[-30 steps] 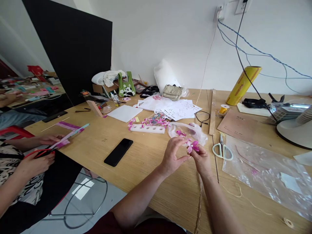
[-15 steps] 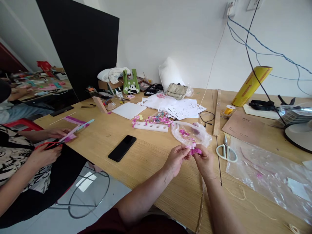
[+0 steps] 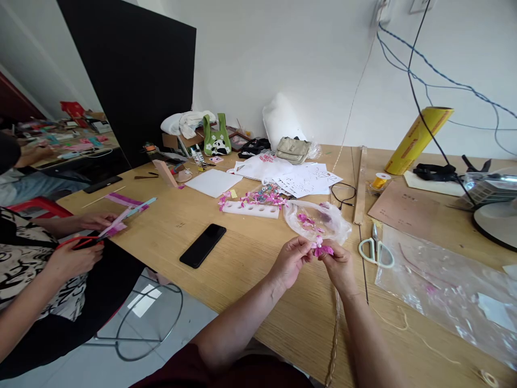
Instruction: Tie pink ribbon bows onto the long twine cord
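Both of my hands meet over the wooden table [image 3: 250, 280] and pinch a small pink ribbon flower [image 3: 322, 249]. My left hand [image 3: 291, 260] closes on it from the left, my right hand [image 3: 339, 267] from the right. A pale braided cord [image 3: 333, 339] hangs down from under my right hand toward the table's front edge. Just behind my fingers lies a clear plastic bag [image 3: 319, 221] with more pink pieces inside. A white holder with holes [image 3: 250, 209] carries several pink bows farther back.
White-handled scissors [image 3: 375, 250] and a large clear bag [image 3: 448, 291] lie right of my hands, a black phone [image 3: 203, 245] to the left. Papers [image 3: 307, 180], a yellow roll [image 3: 418, 141] and a fan base [image 3: 498, 215] stand behind. A person at the left cuts ribbon with red scissors [image 3: 78, 241].
My hands have come lower and nearer to me, staying pinched on the pink flower. The camera has shifted slightly left. The person at the left keeps cutting.
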`<state>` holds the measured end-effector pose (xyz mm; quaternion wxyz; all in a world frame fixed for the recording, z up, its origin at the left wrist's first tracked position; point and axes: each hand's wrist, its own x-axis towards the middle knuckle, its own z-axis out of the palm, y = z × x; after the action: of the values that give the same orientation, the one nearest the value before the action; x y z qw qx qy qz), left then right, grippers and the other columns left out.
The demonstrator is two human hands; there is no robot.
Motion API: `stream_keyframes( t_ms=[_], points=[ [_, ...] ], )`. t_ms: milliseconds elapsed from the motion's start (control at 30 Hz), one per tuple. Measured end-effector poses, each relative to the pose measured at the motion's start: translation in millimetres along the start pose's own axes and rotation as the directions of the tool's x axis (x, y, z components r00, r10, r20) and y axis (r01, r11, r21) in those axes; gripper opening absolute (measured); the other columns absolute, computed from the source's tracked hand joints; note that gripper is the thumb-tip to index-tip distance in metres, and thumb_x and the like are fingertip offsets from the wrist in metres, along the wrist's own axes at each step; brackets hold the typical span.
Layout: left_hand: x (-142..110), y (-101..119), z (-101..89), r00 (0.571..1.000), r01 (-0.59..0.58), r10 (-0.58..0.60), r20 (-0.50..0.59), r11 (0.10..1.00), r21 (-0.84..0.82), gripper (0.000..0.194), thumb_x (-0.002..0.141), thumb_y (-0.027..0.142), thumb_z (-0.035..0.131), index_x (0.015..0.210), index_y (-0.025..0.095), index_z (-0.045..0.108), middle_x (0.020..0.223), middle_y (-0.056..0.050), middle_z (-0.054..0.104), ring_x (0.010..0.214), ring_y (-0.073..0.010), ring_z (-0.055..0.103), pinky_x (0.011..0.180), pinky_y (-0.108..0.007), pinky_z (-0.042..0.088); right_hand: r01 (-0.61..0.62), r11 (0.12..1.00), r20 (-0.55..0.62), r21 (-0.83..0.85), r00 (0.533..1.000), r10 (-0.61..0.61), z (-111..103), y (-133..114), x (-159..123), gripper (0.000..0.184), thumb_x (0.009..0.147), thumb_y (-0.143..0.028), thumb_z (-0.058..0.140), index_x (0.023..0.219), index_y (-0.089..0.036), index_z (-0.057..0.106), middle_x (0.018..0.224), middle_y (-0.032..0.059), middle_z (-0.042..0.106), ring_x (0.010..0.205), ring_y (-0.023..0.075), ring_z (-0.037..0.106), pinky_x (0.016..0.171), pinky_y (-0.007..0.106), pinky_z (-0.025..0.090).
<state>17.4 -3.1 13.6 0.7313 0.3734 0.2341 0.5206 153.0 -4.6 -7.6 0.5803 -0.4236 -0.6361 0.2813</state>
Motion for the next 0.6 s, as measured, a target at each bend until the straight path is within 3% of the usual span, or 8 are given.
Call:
stream_keyframes(
  t_ms=[333, 600],
  points=[
    [3, -5, -6.5, 0.998, 0.058, -0.058, 0.004, 0.998, -0.027, 0.027, 0.065, 0.035, 0.070, 0.069, 0.013, 0.055, 0.060, 0.002, 0.051, 0.053, -0.0047, 0.040, 0.052, -0.020, 0.027, -0.034, 0.995, 0.029, 0.092, 0.999, 0.032, 0, 0, 1, 0.011, 0.074, -0.023, 0.059, 0.064, -0.020, 0.060, 0.062, -0.0002, 0.055, 0.061, 0.0129, 0.049, 0.059, 0.027, 0.041],
    [1, 5, -9.3, 0.986, 0.141, -0.138, 0.093, 0.990, -0.019, 0.034, 0.070, 0.045, 0.062, 0.073, 0.013, 0.053, 0.066, -0.001, 0.051, 0.058, -0.0069, 0.044, 0.054, -0.021, 0.031, -0.084, 0.989, 0.013, 0.120, 0.996, 0.083, -2, 8, 0, 0.013, 0.075, -0.028, 0.061, 0.066, -0.019, 0.061, 0.061, 0.0000, 0.054, 0.059, 0.0117, 0.047, 0.056, 0.026, 0.041]
  ],
)
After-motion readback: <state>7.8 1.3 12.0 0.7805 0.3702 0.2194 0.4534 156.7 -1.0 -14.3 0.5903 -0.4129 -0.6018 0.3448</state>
